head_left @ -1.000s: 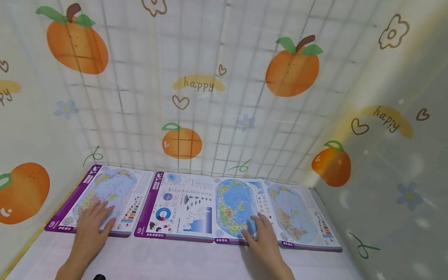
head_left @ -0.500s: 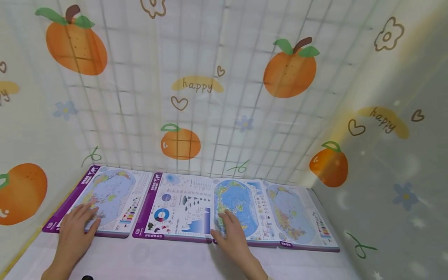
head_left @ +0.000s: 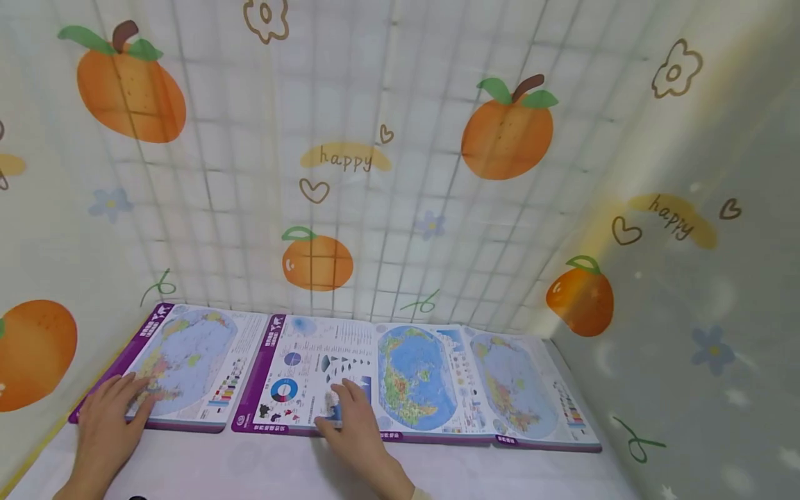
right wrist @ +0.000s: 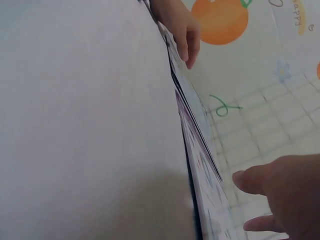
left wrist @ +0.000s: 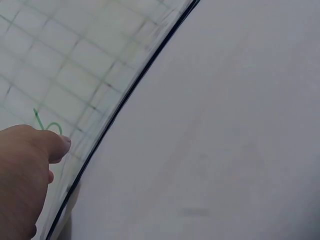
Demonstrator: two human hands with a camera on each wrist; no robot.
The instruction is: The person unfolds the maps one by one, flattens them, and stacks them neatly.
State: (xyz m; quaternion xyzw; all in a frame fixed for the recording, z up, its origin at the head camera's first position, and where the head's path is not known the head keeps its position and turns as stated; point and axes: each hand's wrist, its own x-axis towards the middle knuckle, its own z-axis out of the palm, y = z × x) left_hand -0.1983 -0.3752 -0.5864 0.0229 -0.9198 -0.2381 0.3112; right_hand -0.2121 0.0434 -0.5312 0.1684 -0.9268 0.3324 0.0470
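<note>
— The left hand (head_left: 109, 411) lies over the near left corner of the left map (head_left: 194, 361), fingers loosely spread, gripping nothing. That's from the head.

— And the right hand (head_left: 357, 425)?

— Over the near part of the chart sheet (head_left: 296, 378), fingers slightly bent and released too. Whether the tips touch the paper, I can't tell.

— How do the edges run?

— The chart sheet lies just beside the left map. The blue map (head_left: 419, 375) and the right map (head_left: 515, 389) carry the row on. Far edges follow the curtain (head_left: 369, 222); in front of the near edges, the white tabletop (head_left: 250, 465) stretches towards the person. A yellow strip (head_left: 37, 455) borders its left side.

— The left wrist view?

— A dark edge slants upward, the thumb (left wrist: 57, 145) beside it, with tabletop spreading wide on the right.

— And the right wrist?

— Edges run down past the middle, tabletop left, curtain right. Low down, that hand's thumb and a finger stand apart; the left hand shows at the top.
</note>
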